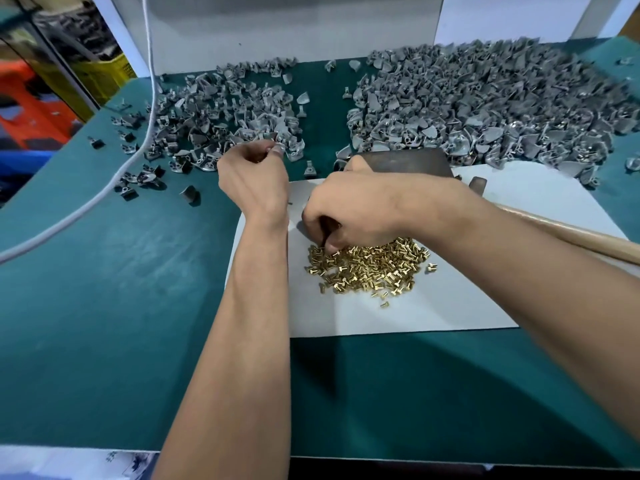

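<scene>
"Over on the left of the green table (104,271), what's that line?"

"That's a white cable (145,98). It hangs down from above, crosses the near edge of the left heap (221,109) of grey metal pieces and runs off the table's left side."

"And the left hand (254,174)?"

"It's at the near edge of that heap, back of the hand up and fingers curled in. The fingertips pinch a small grey piece (277,147) just above the cloth. A few loose ones lie scattered to its left."

"What's it all laid out on, nearer us?"

"A white sheet (450,306) lies flat on the green. The right hand (353,216) is over it, just beside the left wrist, knuckles up and fingers bent down into the far left edge of a pile of brass rivets (370,271). The rivets lie in the middle of the sheet, under and in front of that hand."

"Has it got one?"

"I can't tell from where I stand, because the fingertips are buried among them."

"And behind that hand?"

"A dark block (408,161) sits at the sheet's far edge. Beyond it and to the right spreads the bigger right heap (485,98) of the same grey pieces. A wooden handle (571,233) slants in from the right, passing behind the right forearm."
</scene>
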Available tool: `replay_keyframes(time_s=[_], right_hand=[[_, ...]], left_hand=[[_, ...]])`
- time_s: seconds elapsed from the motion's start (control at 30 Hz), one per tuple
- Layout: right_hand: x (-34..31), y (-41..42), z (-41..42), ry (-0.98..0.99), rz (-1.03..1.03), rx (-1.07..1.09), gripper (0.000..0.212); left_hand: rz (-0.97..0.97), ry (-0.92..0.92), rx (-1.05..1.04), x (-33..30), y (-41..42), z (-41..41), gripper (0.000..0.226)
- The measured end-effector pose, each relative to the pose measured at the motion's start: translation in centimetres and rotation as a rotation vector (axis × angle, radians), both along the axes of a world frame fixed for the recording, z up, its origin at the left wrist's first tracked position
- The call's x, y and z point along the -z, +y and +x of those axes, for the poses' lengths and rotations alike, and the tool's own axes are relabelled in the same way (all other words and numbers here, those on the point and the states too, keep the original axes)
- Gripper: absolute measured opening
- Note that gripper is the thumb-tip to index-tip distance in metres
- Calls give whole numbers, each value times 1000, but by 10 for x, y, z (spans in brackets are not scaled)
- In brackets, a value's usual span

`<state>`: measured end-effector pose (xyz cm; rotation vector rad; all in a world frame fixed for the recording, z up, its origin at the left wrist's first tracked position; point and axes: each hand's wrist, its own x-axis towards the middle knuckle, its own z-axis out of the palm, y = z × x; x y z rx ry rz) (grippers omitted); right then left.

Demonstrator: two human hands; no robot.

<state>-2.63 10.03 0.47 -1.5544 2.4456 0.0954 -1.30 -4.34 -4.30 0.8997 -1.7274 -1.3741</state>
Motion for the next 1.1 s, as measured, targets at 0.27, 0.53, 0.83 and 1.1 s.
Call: replay_keyframes(time_s=[0.27, 0.53, 0.83, 1.1], right_hand=[[-5, 6, 13, 91, -66, -16, 28], [-4, 37, 22, -64, -555, 46, 11], [10, 81, 14, -128, -843, 298, 13], [19, 102, -3, -174, -1115, 528, 19]], left_hand=[[150, 266, 107, -2, 7, -1, 20], [214, 351, 249, -1, 18, -4, 8], [212, 352, 530, -6, 38, -7, 22], [207, 354, 906, -15, 59, 3, 35]])
